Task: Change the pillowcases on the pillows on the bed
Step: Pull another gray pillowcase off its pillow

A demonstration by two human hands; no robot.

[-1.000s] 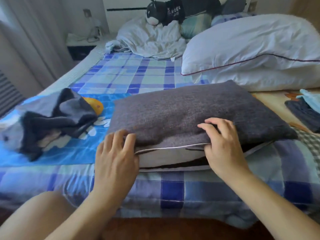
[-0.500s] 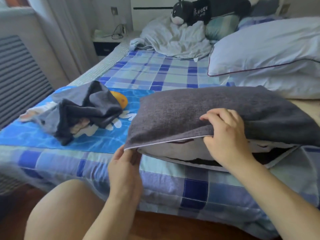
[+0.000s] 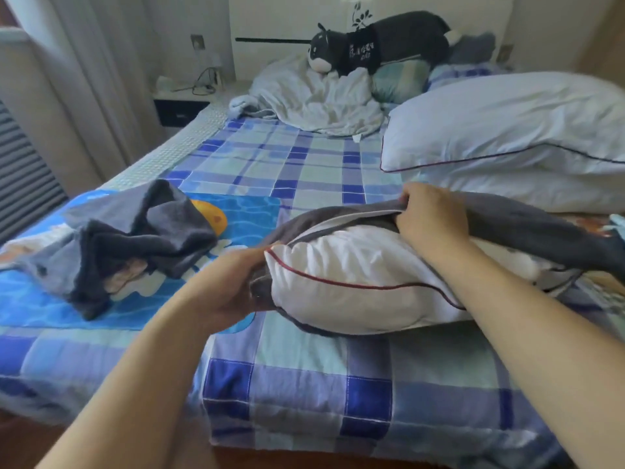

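A white pillow [image 3: 355, 282] with red piping lies near the front edge of the bed, its near end bare. A dark grey pillowcase [image 3: 527, 225] covers its far part, the open mouth pulled back over the top. My left hand [image 3: 236, 282] grips the lower corner of the pillowcase mouth at the pillow's left end. My right hand [image 3: 429, 214] grips the upper edge of the pillowcase on top of the pillow. A second white pillow [image 3: 507, 123] with dark piping lies bare behind, on the right.
A crumpled dark grey cloth [image 3: 135, 238] lies on a blue printed sheet [image 3: 33, 299] at the left. A rumpled white blanket [image 3: 321, 99] and a black plush toy [image 3: 378, 45] sit at the headboard. A nightstand [image 3: 182, 99] stands at the far left. The checked bedspread [image 3: 304, 367] reaches the front edge.
Both hands went from resting at the pillowcase opening to gripping it. The grey pillowcase has slid back over the pillow, baring the white pillow's near end. The view has shifted left.
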